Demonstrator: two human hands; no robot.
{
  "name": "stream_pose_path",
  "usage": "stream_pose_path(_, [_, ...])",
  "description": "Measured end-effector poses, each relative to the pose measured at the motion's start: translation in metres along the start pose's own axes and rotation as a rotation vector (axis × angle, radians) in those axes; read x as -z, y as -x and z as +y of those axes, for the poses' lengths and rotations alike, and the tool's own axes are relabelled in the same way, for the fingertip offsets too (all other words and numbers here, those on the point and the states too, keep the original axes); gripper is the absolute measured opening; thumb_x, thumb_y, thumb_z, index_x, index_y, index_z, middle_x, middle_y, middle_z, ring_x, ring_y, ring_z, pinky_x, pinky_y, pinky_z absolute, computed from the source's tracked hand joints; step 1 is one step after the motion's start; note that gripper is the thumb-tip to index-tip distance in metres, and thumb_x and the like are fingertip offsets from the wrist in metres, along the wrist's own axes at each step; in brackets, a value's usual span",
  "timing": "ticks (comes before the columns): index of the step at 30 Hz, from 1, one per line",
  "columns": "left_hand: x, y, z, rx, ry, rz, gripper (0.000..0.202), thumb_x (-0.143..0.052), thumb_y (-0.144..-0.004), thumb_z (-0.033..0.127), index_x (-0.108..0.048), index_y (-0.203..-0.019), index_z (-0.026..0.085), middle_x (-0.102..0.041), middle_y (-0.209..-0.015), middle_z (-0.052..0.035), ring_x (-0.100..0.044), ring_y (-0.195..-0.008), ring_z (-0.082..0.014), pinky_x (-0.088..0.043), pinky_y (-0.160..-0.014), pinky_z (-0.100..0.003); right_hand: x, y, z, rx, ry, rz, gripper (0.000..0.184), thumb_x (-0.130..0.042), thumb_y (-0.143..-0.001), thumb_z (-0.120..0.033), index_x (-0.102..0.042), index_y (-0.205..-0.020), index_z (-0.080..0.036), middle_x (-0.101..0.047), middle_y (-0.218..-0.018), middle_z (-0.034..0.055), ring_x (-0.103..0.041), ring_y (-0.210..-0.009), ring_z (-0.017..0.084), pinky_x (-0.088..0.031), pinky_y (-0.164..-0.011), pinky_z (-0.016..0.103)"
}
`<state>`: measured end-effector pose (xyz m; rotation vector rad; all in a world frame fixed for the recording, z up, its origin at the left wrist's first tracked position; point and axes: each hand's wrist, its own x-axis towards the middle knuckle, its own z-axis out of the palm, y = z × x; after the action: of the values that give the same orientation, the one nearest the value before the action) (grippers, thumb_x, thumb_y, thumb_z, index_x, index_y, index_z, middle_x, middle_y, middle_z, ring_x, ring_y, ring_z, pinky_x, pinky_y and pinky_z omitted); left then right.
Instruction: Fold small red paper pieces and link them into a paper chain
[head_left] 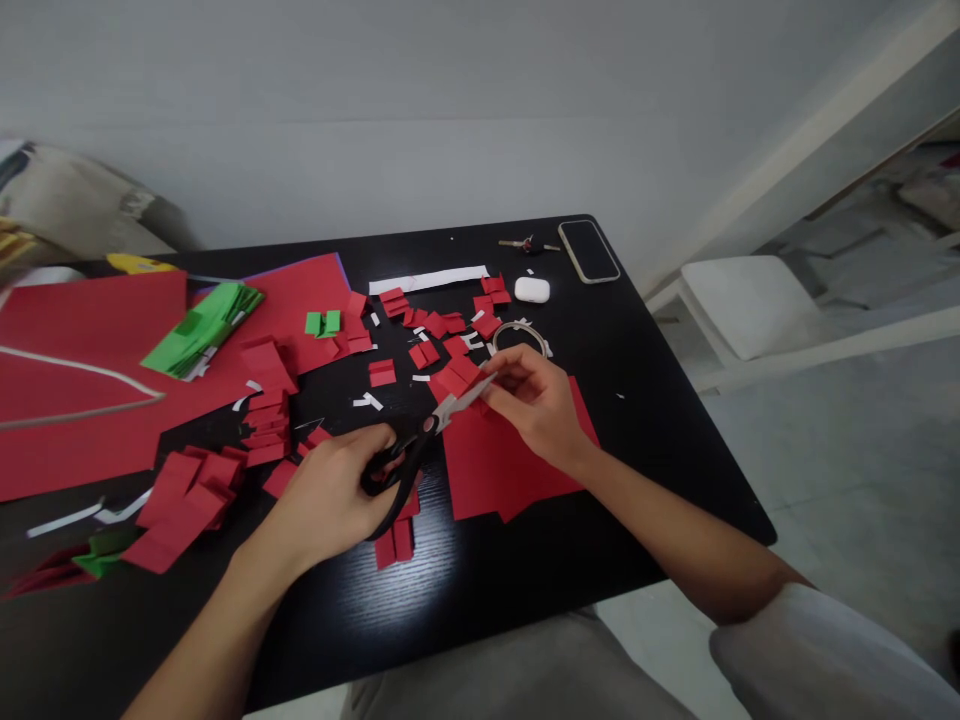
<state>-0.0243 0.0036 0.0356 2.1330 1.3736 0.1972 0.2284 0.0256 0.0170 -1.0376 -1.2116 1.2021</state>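
Note:
Black-handled scissors (407, 470) are in my left hand (326, 500), with the fingers wrapped through the handles. The blades point right and lie against a small folded red paper piece (459, 374). My right hand (541, 410) pinches that piece by its right side; the fingertips are partly hidden behind it. Below both, a stack of red paper sheets (499, 470) lies on the black table (645, 440). Small folded red pieces (382, 372) and white paper scraps (367, 401) are scattered around. Another folded red piece (395, 543) rests below the scissors.
At the back right are a phone (589, 251), keys (531, 245), a white earbud case (532, 290) and a roll of tape (519, 340). Large red sheets (82, 330) and folded green paper (202, 328) cover the left side. A white stool (739, 305) stands beyond the table's right edge.

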Motion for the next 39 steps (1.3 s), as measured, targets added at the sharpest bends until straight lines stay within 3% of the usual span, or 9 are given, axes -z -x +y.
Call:
stream_pose_path(13, [-0.0024,-0.0020,-0.0010,0.002,-0.038,0.013,0.022,-0.058,-0.088,0.032,-0.045,-0.073,0.023,-0.060,-0.067,0.0006,-0.053,-0.057,-0.0157,-0.034,-0.055,-0.026,-0.0012,-0.0001,0.0018,-0.012,-0.014,0.011,0.021,-0.082,-0.084,-0.033,-0.066,-0.091,-0.022,-0.070,-0.085,0.0008,-0.069,-0.075,0.015,-0.061,-0.072,0.033])
stream_pose_path(39, [-0.0019,-0.0016,-0.0019,0.009,0.002,-0.015,0.026,-0.053,-0.091,0.037,-0.046,-0.071,0.023,-0.058,-0.063,0.0005,-0.052,-0.054,-0.0158,-0.033,-0.055,-0.026,-0.0017,0.0004,0.0013,-0.008,0.020,0.026,0.016,-0.080,-0.083,-0.029,-0.068,-0.091,-0.022,-0.073,-0.083,0.0006,-0.071,-0.075,0.016,-0.062,-0.071,0.033])
